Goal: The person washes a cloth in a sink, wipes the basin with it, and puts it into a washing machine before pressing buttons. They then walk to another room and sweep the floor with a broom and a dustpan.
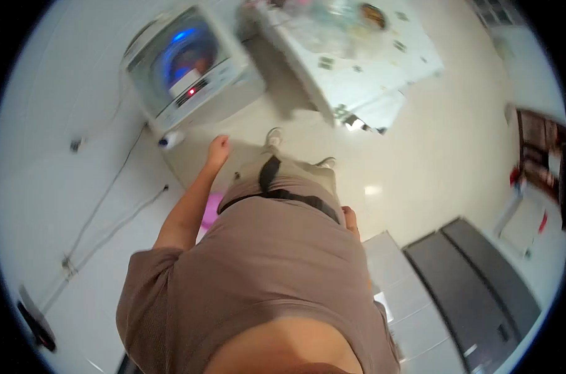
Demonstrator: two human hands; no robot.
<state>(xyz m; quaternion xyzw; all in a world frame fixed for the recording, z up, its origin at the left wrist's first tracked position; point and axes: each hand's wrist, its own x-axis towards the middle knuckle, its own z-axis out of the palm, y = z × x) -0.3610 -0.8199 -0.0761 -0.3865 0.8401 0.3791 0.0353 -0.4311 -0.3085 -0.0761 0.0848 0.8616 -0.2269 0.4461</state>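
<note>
My left hand (218,151) is held out in front of my left hip with its fingers curled closed, and nothing shows in it. Nearest to it are a white and blue bottle-like object (172,139) on the floor and the top-loading washing machine (223,84), whose drum glows blue beside a red light. Beside my right hip, my right hand (350,219) shows only in part. The shirt and body hide the rest, so its fingers cannot be made out clearly.
A table (357,81) with a patterned white cover holds plastic-wrapped things and a bowl (372,17). A dark grey cabinet-like object (463,287) stands at lower right, wooden furniture (538,146) at far right. Cables (114,181) run along the left wall. Something pink (212,210) is by my left side.
</note>
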